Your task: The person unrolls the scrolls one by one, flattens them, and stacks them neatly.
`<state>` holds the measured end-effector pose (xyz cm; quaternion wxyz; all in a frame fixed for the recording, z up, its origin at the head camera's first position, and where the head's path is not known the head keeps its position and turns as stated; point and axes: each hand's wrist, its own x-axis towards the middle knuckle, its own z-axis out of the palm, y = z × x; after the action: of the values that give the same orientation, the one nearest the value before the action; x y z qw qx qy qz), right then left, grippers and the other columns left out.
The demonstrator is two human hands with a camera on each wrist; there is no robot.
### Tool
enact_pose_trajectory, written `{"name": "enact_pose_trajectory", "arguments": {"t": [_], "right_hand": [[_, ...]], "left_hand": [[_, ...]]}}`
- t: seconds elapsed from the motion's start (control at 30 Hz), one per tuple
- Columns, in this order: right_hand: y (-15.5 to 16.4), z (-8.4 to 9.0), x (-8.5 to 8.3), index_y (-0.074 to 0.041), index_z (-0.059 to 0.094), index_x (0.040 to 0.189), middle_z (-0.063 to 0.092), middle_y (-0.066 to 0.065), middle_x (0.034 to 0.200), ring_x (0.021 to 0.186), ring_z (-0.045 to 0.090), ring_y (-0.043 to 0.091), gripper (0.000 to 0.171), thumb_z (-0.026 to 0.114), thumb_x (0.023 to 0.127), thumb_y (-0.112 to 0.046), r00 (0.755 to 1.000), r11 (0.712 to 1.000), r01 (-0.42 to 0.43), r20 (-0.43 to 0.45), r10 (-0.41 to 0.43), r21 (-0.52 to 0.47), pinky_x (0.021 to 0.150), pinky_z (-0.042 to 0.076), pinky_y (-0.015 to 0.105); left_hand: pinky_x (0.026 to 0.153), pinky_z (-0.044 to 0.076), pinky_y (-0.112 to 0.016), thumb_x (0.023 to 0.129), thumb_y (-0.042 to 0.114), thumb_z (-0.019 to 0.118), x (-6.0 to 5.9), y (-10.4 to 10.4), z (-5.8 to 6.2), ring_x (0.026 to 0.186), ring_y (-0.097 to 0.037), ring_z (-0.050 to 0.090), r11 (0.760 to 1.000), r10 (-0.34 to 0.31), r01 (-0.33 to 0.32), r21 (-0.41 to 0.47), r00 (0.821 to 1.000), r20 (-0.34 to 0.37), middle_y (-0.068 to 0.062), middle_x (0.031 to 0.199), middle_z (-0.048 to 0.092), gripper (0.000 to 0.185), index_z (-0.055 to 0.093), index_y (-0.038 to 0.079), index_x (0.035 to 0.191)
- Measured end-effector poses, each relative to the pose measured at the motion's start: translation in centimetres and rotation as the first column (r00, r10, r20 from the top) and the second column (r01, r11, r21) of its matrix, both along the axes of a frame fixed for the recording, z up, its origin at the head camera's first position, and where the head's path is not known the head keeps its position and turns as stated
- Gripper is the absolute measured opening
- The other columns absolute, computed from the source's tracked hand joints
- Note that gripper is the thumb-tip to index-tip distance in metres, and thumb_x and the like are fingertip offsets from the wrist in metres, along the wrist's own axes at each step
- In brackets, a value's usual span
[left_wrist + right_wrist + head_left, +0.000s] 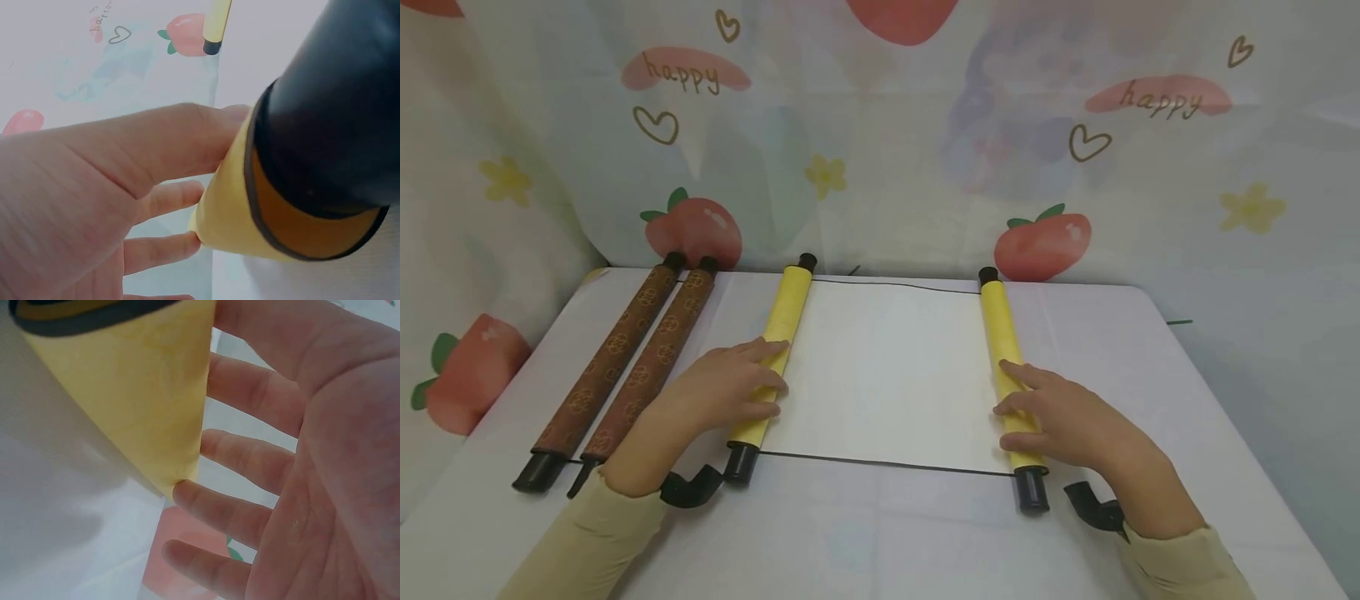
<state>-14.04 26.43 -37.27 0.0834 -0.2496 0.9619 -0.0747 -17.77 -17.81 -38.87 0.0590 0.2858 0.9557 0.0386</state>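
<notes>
A yellow scroll lies partly unrolled on the table, its white sheet spread between a left roll and a right roll. Black knobs cap both ends of each roll. My left hand rests its fingers over the left roll; in the left wrist view the thumb touches the roll's side near the black knob. On the opposite side, my right hand lays spread, fairly straight fingers on the right roll, whose yellow surface fills the upper left of the right wrist view.
Two brown patterned rolls with black ends lie side by side at the left of the white-covered table. Black curved pieces show by both wrists. A printed curtain hangs behind the table's far edge.
</notes>
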Motion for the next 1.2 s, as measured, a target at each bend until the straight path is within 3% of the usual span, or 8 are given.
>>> {"name": "enact_pose_trajectory", "arguments": {"t": [0.23, 0.53, 0.67, 0.77, 0.9, 1.03, 1.13, 1.2], "right_hand": [[0.0, -0.2, -0.1, -0.026, 0.075, 0.104, 0.045, 0.016, 0.152, 0.133, 0.047, 0.043, 0.030, 0.083, 0.078, -0.040, 1.000, 1.000, 0.017, 0.006, -0.017, 0.006, 0.099, 0.047, 0.055], [0.1, -0.2, 0.0, -0.024, 0.076, 0.108, 0.045, 0.017, 0.152, 0.134, 0.047, 0.042, 0.035, 0.083, 0.078, -0.041, 1.000, 1.000, 0.002, -0.002, -0.002, 0.008, 0.100, 0.046, 0.055], [0.2, -0.1, 0.0, -0.025, 0.076, 0.106, 0.046, 0.016, 0.151, 0.134, 0.048, 0.041, 0.033, 0.083, 0.079, -0.042, 1.000, 1.000, -0.004, -0.010, 0.004, -0.005, 0.100, 0.046, 0.054], [0.1, -0.1, 0.0, -0.025, 0.076, 0.106, 0.045, 0.016, 0.151, 0.134, 0.048, 0.041, 0.034, 0.083, 0.078, -0.043, 1.000, 1.000, 0.002, -0.004, -0.002, -0.006, 0.100, 0.047, 0.054], [0.0, -0.1, 0.0, -0.025, 0.076, 0.107, 0.045, 0.016, 0.152, 0.134, 0.048, 0.041, 0.034, 0.083, 0.078, -0.043, 1.000, 1.000, 0.008, -0.001, -0.008, 0.001, 0.100, 0.047, 0.054], [-0.1, -0.1, 0.0, -0.025, 0.076, 0.107, 0.045, 0.016, 0.152, 0.134, 0.047, 0.042, 0.034, 0.083, 0.078, -0.042, 1.000, 1.000, 0.018, 0.006, -0.018, 0.000, 0.101, 0.046, 0.055], [-0.2, -0.2, -0.1, -0.024, 0.076, 0.106, 0.044, 0.016, 0.152, 0.138, 0.042, 0.044, 0.033, 0.084, 0.078, -0.041, 1.000, 1.000, 0.014, 0.006, -0.014, -0.001, 0.104, 0.043, 0.056], [-0.3, -0.2, -0.2, -0.024, 0.076, 0.105, 0.045, 0.016, 0.152, 0.140, 0.038, 0.045, 0.031, 0.084, 0.078, -0.039, 1.000, 1.000, -0.003, -0.004, 0.003, -0.002, 0.106, 0.040, 0.058]], "left_hand": [[0.103, 0.046, -0.051, 0.083, 0.041, 0.080, 0.0, -0.1, 0.0, 0.135, -0.033, 0.049, 1.000, 0.023, -0.023, -0.011, 1.000, 0.004, -0.010, 0.152, 0.047, 0.034, 0.077, 0.024, 0.111], [0.089, 0.053, -0.045, 0.086, 0.039, 0.078, 0.0, -0.1, -0.2, 0.118, -0.030, 0.062, 0.999, 0.054, -0.054, 0.000, 0.997, 0.049, -0.009, 0.155, 0.041, 0.034, 0.074, 0.023, 0.116], [0.076, 0.054, -0.037, 0.087, 0.035, 0.078, -0.1, 0.1, -0.3, 0.095, -0.025, 0.065, 0.993, 0.107, -0.111, 0.032, 0.989, 0.099, -0.013, 0.156, 0.036, 0.037, 0.072, 0.019, 0.120], [0.062, 0.049, -0.030, 0.086, 0.034, 0.078, -0.2, 0.4, -0.4, 0.074, -0.020, 0.059, 0.987, 0.152, -0.156, 0.031, 0.982, 0.110, -0.019, 0.155, 0.032, 0.043, 0.070, 0.015, 0.124], [0.056, 0.045, -0.029, 0.088, 0.036, 0.077, -0.4, 0.4, -0.7, 0.065, -0.020, 0.055, 0.983, 0.180, -0.182, 0.012, 0.980, 0.079, -0.024, 0.153, 0.031, 0.053, 0.063, 0.012, 0.133], [0.067, 0.053, -0.038, 0.087, 0.039, 0.076, -0.4, 0.0, -0.9, 0.087, -0.028, 0.064, 0.987, 0.160, -0.160, 0.006, 0.987, -0.025, -0.022, 0.150, 0.037, 0.053, 0.063, 0.013, 0.132], [0.088, 0.053, -0.050, 0.088, 0.033, 0.077, -0.4, -0.2, -1.1, 0.119, -0.036, 0.058, 0.998, 0.054, -0.051, 0.033, 0.992, -0.113, -0.016, 0.149, 0.045, 0.033, 0.072, 0.018, 0.116], [0.098, 0.047, -0.055, 0.088, 0.028, 0.077, -0.5, -0.3, -1.1, 0.131, -0.038, 0.050, 0.998, -0.026, 0.034, 0.050, 0.989, -0.145, -0.012, 0.147, 0.051, 0.021, 0.075, 0.020, 0.107]]}}
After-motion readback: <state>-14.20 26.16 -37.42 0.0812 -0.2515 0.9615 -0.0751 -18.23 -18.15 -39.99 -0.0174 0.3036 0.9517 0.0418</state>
